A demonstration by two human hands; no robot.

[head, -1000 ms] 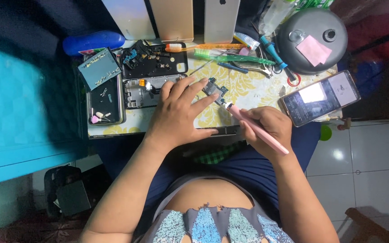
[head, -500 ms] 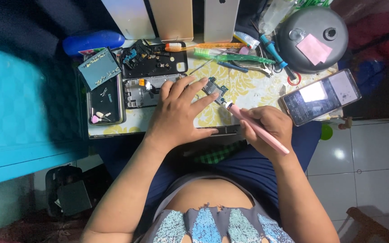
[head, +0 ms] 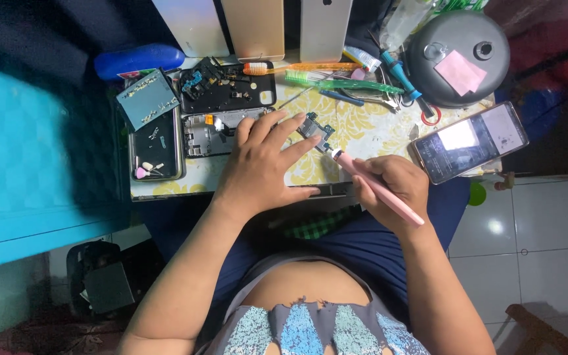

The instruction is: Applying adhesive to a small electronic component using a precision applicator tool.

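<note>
Left hand [head: 261,171] lies open, fingertips pinning a small circuit board [head: 313,128]; right hand [head: 392,190] grips a pink screwdriver [head: 376,187] touching it. Both sit mid-worktable [head: 369,131], yellow-patterned and crowded with a lit smartphone [head: 471,141], toothbrush [head: 340,83] and grey dome [head: 458,56]. White tile floor [head: 534,236] opens rightward; a turquoise cabinet [head: 34,158] crowds the left.

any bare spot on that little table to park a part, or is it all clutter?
One bare patch: the yellow-patterned tabletop between the small circuit board at the left hand, the green toothbrush above, and the lit smartphone. The back edge and the left side, with the black parts tray, are crowded.
</note>
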